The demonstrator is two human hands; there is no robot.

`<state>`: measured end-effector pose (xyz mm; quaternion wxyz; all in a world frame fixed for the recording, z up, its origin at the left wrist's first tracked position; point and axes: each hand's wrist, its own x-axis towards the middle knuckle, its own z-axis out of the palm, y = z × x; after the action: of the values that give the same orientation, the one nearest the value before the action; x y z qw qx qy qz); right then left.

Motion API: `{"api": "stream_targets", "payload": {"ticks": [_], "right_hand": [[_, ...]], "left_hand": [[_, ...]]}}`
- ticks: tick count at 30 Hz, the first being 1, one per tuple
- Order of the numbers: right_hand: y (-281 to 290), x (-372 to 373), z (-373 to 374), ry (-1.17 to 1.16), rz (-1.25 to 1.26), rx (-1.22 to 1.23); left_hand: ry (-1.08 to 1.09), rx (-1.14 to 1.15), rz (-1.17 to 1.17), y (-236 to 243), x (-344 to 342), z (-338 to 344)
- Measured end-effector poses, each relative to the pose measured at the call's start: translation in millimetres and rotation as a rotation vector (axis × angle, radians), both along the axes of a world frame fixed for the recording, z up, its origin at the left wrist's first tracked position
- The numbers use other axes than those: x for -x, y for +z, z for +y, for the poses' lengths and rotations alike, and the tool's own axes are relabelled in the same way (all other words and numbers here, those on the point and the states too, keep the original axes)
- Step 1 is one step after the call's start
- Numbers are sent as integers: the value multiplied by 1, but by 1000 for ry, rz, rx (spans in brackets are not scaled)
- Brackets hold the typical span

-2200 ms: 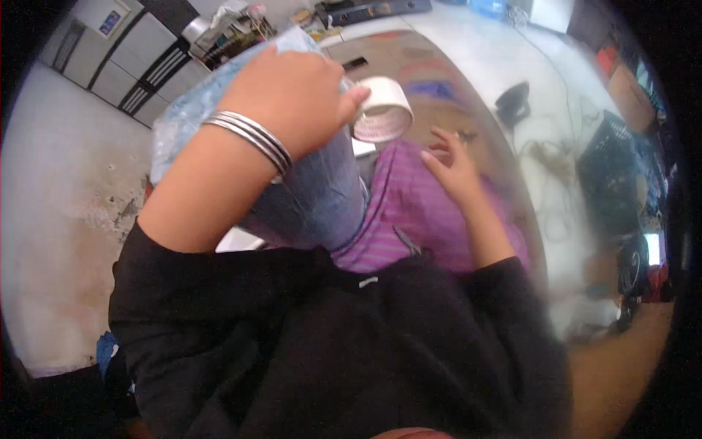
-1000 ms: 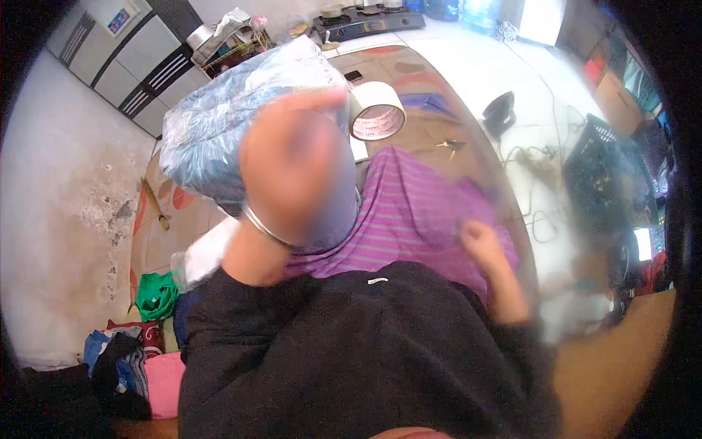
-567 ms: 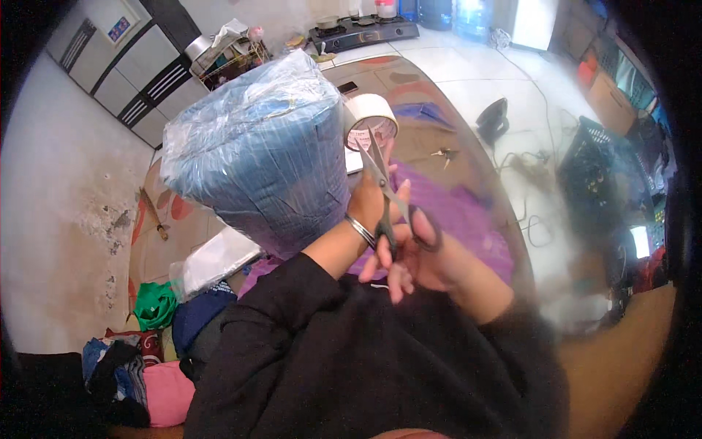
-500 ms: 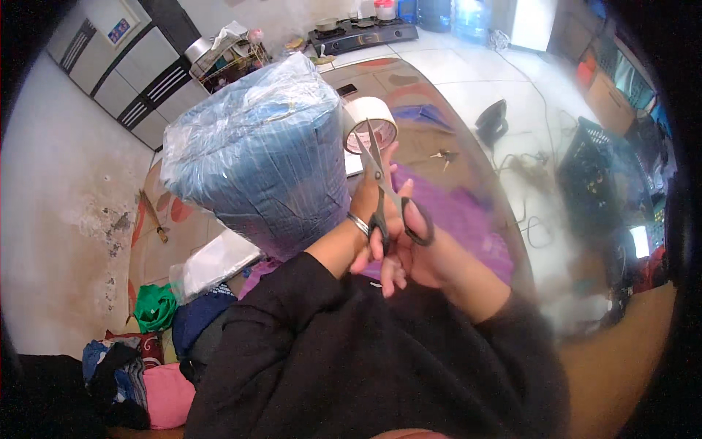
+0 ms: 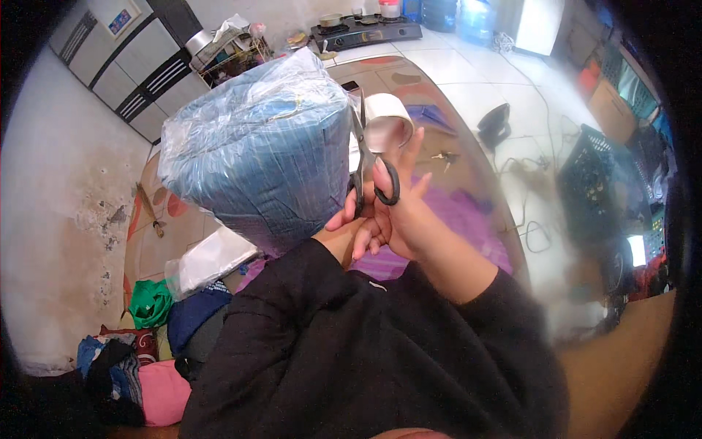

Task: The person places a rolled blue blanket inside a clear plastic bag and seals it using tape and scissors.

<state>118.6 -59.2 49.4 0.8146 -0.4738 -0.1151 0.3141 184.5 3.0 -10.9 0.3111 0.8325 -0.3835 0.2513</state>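
Note:
My right hand (image 5: 384,223) has its fingers through the black handles of a pair of scissors (image 5: 361,139). The blades point upward and are nearly closed, beside the near edge of a wide roll of whitish tape (image 5: 389,110). Behind the right hand, my left hand (image 5: 409,155) holds the tape roll; some of its fingers show, while its wrist is covered by the right hand. Left of both hands stands a large bundle (image 5: 256,161), blue and wrapped in clear plastic and tape. Whether a tape strip runs between roll and bundle I cannot tell.
Purple cloth (image 5: 461,227) and keys (image 5: 444,156) lie on the mat at right. An iron (image 5: 495,124) and a black basket (image 5: 596,168) are beyond. Plastic packaging (image 5: 216,256) and folded clothes (image 5: 164,391) lie at left. A stove (image 5: 369,33) is at the back.
The scissors have swung upright and their blades have closed together. My right hand has moved left and up, and the tape roll has shifted slightly right, nearer the scissors' tips.

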Motion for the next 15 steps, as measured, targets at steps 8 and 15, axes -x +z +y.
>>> {"api": "stream_targets", "payload": {"ticks": [8, 15], "right_hand": [[-4, -21, 1, -135, 70, -18], [-8, -24, 2, -150, 7, -83]], "left_hand": [[56, -107, -26, 11, 10, 2], [63, -156, -34, 13, 11, -1]]}}
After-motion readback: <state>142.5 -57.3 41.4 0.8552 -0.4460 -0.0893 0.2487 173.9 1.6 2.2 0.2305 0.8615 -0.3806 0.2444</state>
